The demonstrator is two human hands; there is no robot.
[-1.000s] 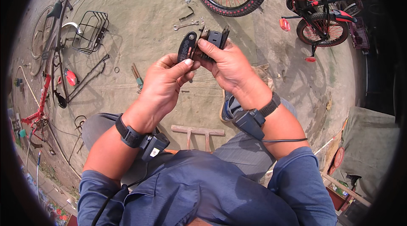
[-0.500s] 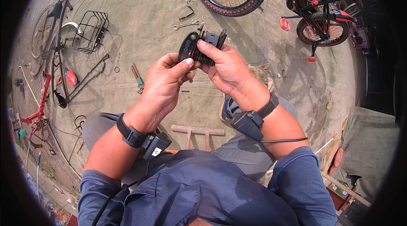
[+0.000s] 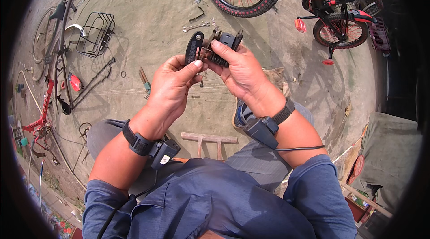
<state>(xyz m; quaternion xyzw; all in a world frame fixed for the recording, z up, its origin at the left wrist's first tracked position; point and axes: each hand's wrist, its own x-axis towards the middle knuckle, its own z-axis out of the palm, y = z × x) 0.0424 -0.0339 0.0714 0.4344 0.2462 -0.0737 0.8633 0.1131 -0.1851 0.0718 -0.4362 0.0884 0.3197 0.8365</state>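
Observation:
My left hand (image 3: pixel 179 72) pinches a long black side plate (image 3: pixel 194 47) with rounded ends and a row of small holes, its thumb on the lower end. My right hand (image 3: pixel 237 64) is closed round the dark body of a folding multi-tool (image 3: pixel 227 40), thumb on top; stacked metal and black parts show beyond the thumb. A narrow gap lies between plate and body at the top. Whether they still join lower down is hidden by my fingers. Beyond the hands, an open-end wrench (image 3: pixel 197 26) lies on the ground cloth.
A red and black bicycle (image 3: pixel 320 8) stands at the far right, its loose-looking wheel (image 3: pixel 244 12) nearer the middle. To the left lie a black wire basket (image 3: pixel 95 35), a chain (image 3: pixel 95 82) and a set of hex keys (image 3: pixel 146 84). A wooden stool frame (image 3: pixel 208 138) is between my legs.
The black side plate has moved left, away from the multi-tool body, and stands more upright. My right hand has shifted slightly right with the body.

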